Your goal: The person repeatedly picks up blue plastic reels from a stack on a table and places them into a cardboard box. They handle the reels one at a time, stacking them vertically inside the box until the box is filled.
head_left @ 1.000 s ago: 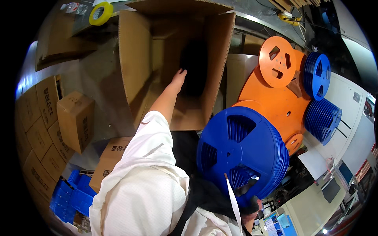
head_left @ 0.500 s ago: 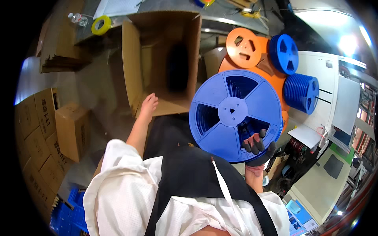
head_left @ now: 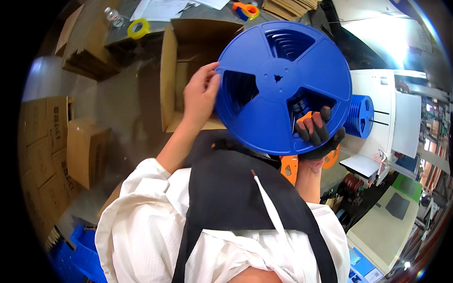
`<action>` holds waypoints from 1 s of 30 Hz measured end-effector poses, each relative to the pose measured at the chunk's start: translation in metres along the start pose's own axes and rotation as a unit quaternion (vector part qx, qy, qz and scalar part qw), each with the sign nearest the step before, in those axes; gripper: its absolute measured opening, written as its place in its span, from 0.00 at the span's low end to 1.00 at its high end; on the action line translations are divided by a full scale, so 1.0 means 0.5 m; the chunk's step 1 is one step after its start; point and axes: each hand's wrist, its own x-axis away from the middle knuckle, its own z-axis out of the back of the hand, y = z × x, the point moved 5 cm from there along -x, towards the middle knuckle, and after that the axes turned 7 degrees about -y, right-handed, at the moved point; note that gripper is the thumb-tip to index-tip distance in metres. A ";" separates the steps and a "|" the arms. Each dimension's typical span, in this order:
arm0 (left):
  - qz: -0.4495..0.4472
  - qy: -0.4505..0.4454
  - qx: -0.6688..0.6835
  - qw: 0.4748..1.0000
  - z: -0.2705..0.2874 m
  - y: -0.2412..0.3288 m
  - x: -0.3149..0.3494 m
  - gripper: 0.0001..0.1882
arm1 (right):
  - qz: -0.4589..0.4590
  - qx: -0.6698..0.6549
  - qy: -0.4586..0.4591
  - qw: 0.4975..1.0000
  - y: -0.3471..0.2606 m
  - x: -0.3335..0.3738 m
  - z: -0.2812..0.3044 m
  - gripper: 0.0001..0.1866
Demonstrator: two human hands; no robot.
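A large blue plastic reel [head_left: 278, 87] with three cut-out windows is held up in front of me. My right hand [head_left: 317, 133], in a dark glove, grips its lower right edge with fingers through one window. My bare left hand [head_left: 200, 94] touches the reel's left rim. Behind the reel an open brown cardboard box [head_left: 172, 75] stands on the floor, its inside largely hidden by the reel.
A stack of blue reels [head_left: 361, 115] and orange reels [head_left: 290, 167] lie at the right by a white table [head_left: 377, 89]. Cardboard boxes [head_left: 85, 151] stand at the left, blue crates [head_left: 75, 257] at lower left. A yellow tape roll [head_left: 138, 28] lies on a bench behind.
My left hand has come out of the open box and now rests on the reel's rim. The right hand has raised the blue reel up and toward the box.
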 end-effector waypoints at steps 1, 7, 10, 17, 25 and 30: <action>0.029 -0.051 -0.041 0.997 -0.020 0.015 0.000 0.21 | 0.007 0.042 0.052 0.998 0.012 -0.006 -0.015 0.29; 0.083 -0.155 -0.016 0.984 -0.116 -0.049 0.046 0.44 | -0.155 0.239 0.110 0.952 0.130 -0.008 -0.027 0.18; 0.213 -0.133 0.218 0.943 -0.077 -0.085 0.062 0.45 | -0.166 0.501 0.118 0.841 0.113 0.035 0.057 0.15; 0.101 -0.235 0.636 0.728 0.073 -0.004 0.084 0.30 | -0.143 0.211 0.235 0.938 0.113 0.013 0.012 0.14; 0.053 -0.244 0.727 0.639 0.108 -0.007 0.075 0.32 | -0.098 0.160 0.183 0.965 0.125 0.029 0.014 0.16; 0.036 -0.236 0.739 0.630 0.117 -0.016 0.062 0.36 | -0.061 0.086 0.101 0.989 0.110 0.040 0.032 0.20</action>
